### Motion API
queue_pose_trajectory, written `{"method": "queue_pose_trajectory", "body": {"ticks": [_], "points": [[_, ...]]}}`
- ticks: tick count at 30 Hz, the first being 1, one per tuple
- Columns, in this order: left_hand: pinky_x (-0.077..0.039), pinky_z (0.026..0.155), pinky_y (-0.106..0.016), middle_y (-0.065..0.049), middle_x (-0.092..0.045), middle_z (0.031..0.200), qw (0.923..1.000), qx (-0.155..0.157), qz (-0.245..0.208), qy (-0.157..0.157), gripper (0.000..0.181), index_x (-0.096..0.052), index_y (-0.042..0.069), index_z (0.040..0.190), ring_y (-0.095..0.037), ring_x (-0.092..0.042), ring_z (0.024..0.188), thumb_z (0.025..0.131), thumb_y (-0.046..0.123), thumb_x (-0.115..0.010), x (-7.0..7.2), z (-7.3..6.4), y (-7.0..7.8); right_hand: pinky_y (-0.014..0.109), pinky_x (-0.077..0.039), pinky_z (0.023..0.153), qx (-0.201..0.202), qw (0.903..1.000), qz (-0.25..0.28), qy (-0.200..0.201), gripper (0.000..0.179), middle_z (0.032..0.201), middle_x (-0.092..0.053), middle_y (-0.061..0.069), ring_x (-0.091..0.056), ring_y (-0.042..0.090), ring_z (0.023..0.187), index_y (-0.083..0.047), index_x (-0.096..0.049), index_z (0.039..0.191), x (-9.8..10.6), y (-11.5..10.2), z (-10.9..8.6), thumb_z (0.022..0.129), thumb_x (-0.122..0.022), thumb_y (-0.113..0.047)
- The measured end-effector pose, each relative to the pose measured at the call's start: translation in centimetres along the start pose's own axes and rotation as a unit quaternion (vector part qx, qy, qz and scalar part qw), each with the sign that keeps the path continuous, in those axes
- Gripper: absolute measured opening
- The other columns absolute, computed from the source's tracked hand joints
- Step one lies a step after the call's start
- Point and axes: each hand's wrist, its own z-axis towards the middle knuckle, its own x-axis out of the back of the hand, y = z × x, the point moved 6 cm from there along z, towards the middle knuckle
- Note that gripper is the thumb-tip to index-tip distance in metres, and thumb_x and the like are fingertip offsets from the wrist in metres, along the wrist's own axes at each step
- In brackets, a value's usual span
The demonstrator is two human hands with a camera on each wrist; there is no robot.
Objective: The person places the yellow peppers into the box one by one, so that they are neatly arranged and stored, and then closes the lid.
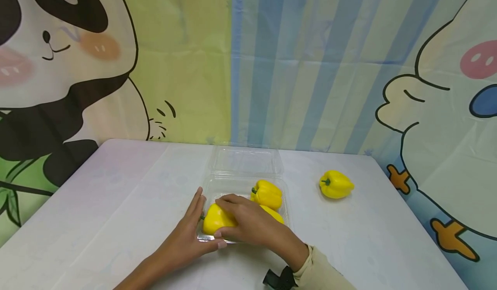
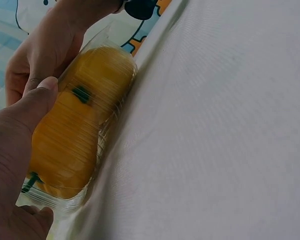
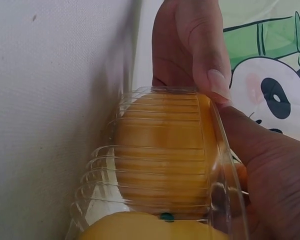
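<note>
A clear plastic clamshell box (image 1: pixel 229 186) lies with its hinged lid (image 1: pixel 248 160) folded back away from me. At its front left is a yellow bell pepper (image 1: pixel 215 222), stem toward the left; my right hand (image 1: pixel 258 223) grips it from above, fingers over the top and thumb at the front. My left hand (image 1: pixel 184 240) rests against the box's near left corner, fingers straight along the side and thumb along the front. A second yellow bell pepper (image 1: pixel 268 194) sits at the back right of the box. Another one (image 1: pixel 275 213) at the front right is partly hidden by my right hand.
One more yellow bell pepper (image 1: pixel 336 184) lies on the white-covered table (image 1: pixel 369 238), right of the box. Behind the table hangs a printed cloth (image 1: pixel 186 65) with cartoon animals. A black strap (image 1: pixel 281 278) is at my right wrist.
</note>
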Motion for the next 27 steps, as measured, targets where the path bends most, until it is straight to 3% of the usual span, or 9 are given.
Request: {"method": "queue_pose_trajectory", "body": {"ticks": [15,27], "points": [[-0.033,0.104,-0.059,-0.003,0.003,0.163,1.0000,0.003,0.000,-0.004,0.123,-0.009,0.005,0.156,-0.035,-0.024,0.142,0.071,0.067,-0.073,-0.09,0.01,-0.11,0.031,-0.043,0.102,0.010,0.9998,-0.004,0.014,0.070,0.138,-0.052,0.002,-0.051,0.015,0.123,-0.011,-0.049,0.144,0.06,-0.03,-0.20,0.089,-0.064,-0.052],[-0.034,0.104,-0.058,0.000,0.002,0.163,0.9999,0.012,-0.006,-0.004,0.126,-0.007,0.010,0.157,-0.032,-0.035,0.137,0.069,0.067,-0.075,-0.08,-0.02,-0.16,0.032,-0.043,0.102,0.021,0.9995,0.023,0.009,0.069,0.140,-0.050,0.003,-0.051,0.017,0.123,-0.011,-0.048,0.144,0.41,0.04,-0.25,0.090,-0.062,-0.052]]}}
